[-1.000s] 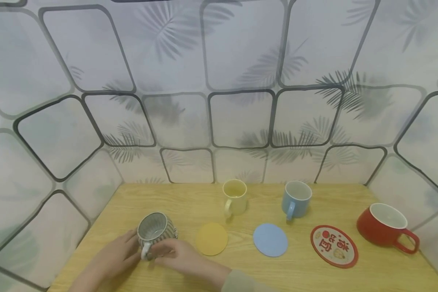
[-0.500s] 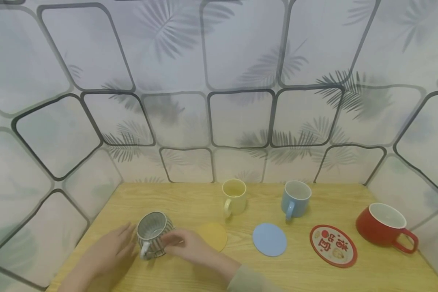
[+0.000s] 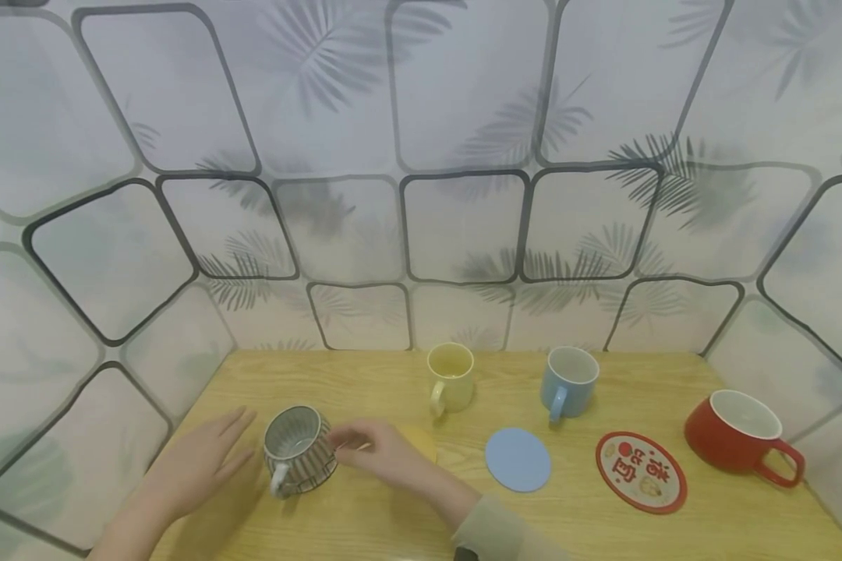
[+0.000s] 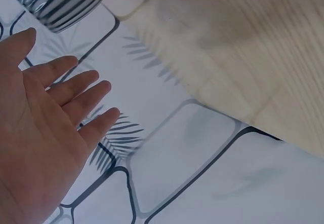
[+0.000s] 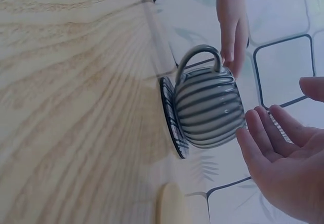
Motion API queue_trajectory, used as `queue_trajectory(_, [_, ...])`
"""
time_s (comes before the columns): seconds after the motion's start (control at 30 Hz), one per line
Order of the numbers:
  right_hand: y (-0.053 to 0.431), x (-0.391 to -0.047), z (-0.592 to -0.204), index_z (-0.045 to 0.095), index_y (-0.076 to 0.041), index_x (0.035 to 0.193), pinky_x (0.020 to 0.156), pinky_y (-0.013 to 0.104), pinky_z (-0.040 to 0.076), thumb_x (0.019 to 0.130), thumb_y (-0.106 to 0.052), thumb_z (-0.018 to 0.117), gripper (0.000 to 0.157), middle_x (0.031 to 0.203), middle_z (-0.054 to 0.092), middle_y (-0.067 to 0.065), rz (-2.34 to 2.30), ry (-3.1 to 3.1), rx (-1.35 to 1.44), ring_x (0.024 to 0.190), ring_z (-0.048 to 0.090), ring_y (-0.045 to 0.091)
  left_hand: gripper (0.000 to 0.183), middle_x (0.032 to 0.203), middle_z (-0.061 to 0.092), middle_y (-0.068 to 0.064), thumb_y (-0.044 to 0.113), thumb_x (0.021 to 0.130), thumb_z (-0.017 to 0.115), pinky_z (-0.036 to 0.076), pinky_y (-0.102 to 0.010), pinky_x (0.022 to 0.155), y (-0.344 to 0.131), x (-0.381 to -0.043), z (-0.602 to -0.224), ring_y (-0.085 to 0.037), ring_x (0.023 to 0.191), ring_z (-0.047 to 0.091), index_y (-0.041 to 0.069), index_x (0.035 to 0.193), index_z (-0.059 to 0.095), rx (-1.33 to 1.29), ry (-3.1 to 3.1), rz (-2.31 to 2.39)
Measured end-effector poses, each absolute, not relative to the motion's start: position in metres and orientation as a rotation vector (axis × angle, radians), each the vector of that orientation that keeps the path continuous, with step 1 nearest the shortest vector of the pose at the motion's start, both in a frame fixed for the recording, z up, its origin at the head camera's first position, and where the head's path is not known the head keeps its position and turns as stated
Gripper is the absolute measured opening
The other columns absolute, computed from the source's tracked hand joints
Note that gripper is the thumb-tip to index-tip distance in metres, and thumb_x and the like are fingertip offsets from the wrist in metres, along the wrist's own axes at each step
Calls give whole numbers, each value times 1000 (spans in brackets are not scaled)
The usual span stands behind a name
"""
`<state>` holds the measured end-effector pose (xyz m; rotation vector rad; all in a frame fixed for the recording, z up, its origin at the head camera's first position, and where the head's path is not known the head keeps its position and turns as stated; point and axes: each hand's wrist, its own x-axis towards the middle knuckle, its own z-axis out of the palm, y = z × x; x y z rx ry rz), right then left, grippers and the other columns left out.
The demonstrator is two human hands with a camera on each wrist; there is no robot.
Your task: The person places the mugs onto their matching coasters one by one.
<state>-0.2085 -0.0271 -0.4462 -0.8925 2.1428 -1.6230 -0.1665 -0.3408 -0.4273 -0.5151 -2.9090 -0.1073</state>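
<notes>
A grey-and-white striped mug [image 3: 296,460] stands upright, its handle toward the person. In the right wrist view a striped coaster [image 5: 169,115] shows beneath it. My left hand [image 3: 199,463] is held apart from the mug on its left, fingers straight and spread; the left wrist view shows the palm [image 4: 43,127] with nothing in it. On the mug's other side, my right hand [image 3: 379,452] has its fingertips right by the mug wall, fingers relaxed and holding nothing. It partly covers a yellow coaster [image 3: 422,441].
Toward the back stand a yellow mug [image 3: 456,386] and a blue mug [image 3: 571,389]. A blue coaster [image 3: 519,460] and a red-rimmed printed coaster [image 3: 642,473] lie on the wooden table [image 3: 575,522]. At the far right is a red mug [image 3: 726,444]. Patterned walls enclose the table.
Both hands have drawn away from the striped mug, the left one to the left and the right one to the right. The mug stays about where it was.
</notes>
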Motion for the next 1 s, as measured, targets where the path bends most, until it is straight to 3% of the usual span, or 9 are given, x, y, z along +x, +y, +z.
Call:
queue_trajectory(0.23, [-16,-214,-442,70,-3,133,96,22,55,103,-20,65,34,128,76,14,-1642,2157,-877,108,68,7,58,150,60,-27,33,104,67,49,-66,114,-329,-166,-419,-49,134,61,-1,150,56,-533,-2898,-93])
queue_trajectory(0.57, [3,-221,-434,67,3,134,102,22,55,104,-17,63,37,129,74,22,-1728,2113,-849,118,70,21,58,152,58,-26,31,103,69,50,-64,113,-299,-162,-405,-47,134,61,0,150,56,-618,-2865,-86])
queue_trajectory(0.8, [13,-225,-429,66,2,137,107,30,56,105,-19,61,39,133,72,23,-1751,2086,-833,120,70,22,59,153,58,-24,33,102,69,48,-65,116,-280,-161,-400,-46,138,59,3,151,56,-668,-2818,-59])
queue_trajectory(1.0, [20,-229,-428,64,5,137,102,23,58,104,-17,61,40,134,70,27,-1816,2043,-809,118,72,21,56,154,59,-19,36,103,68,49,-61,117,-264,-161,-400,-40,141,59,6,149,59,-728,-2783,-22])
